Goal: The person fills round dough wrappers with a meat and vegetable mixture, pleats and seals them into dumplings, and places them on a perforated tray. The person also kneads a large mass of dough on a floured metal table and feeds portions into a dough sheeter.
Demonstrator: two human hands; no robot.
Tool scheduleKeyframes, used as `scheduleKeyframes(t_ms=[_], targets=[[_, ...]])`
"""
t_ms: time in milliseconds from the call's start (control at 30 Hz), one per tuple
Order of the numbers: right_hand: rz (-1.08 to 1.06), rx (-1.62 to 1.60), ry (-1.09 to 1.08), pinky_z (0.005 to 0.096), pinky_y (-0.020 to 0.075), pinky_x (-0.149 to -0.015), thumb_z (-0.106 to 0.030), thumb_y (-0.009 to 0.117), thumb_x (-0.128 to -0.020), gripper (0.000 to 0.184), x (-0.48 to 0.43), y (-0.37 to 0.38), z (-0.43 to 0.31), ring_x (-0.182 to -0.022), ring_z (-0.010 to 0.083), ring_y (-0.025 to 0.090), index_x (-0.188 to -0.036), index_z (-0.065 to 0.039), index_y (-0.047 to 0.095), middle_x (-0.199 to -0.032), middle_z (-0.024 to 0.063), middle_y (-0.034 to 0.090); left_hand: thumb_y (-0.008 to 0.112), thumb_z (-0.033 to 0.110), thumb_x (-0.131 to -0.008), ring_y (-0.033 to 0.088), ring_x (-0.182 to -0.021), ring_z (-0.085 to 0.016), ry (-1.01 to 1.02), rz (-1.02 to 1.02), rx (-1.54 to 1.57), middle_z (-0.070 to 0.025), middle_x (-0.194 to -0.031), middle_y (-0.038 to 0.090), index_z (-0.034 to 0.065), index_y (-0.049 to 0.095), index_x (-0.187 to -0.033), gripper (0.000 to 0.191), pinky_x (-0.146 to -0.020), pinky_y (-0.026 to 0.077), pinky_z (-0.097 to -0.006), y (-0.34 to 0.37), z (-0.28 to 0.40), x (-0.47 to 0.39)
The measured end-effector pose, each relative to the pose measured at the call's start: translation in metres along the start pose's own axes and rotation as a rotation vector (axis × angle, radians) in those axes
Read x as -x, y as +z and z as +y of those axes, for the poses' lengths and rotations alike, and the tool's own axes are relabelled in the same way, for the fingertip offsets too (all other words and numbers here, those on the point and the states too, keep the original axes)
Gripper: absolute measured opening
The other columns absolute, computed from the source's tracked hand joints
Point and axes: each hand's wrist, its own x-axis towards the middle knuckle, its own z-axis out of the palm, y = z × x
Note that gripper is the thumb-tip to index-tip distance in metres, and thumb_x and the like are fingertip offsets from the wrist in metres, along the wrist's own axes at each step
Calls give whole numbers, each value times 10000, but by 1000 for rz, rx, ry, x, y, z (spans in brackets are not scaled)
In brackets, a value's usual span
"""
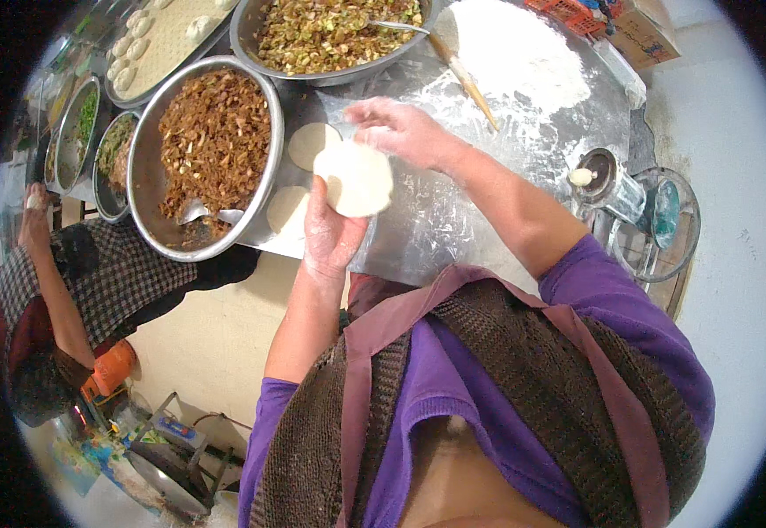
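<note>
My left hand (333, 234) holds a flat round dough wrapper (356, 179) up over the metal table, thumb on its near left edge. Flour-dusted, my right hand (399, 129) hovers beside the wrapper's far edge with its fingers loosely spread; whether a fingertip touches the dough is unclear. Two more wrappers lie on the table, one (310, 142) behind the held one and another (285, 210) left of my left wrist. Left of these stands a large metal bowl of brown chopped filling (214, 142) with a metal spoon (193, 212) in it.
A basin (330, 74) of chopped vegetable filling stands at the back beside a flour heap (518, 53) and a wooden rolling pin (465, 82). At right is a clamped metal machine (621, 191) with a wheel. Shaped buns lie on a tray (165, 46). A co-worker's arm (59, 297) is at left.
</note>
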Motion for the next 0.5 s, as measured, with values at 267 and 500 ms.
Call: scheduleKeyframes(t_ms=[267, 500], targets=[[23, -508, 231, 265, 534, -642, -190, 637, -885, 272, 32, 18, -45, -811, 153, 623, -1092, -25, 577, -942, 58, 624, 408, 642, -896, 416, -1283, -256, 348, 19, -402, -95, -1391, 439, 49, 349, -1403, 783, -1087, 288, -416, 61, 7, 0], [-261, 640, -261, 319, 490, -677, -171, 637, -862, 222, 31, -25, -100, -748, 179, 611, -1008, -5, 614, -834, 93, 628, 399, 804, -759, 449, -1267, -312, -126, -91, -146, -169, -1397, 418, 14, 287, -1428, 1041, -1044, 392, -481, 69, 19, 8]])
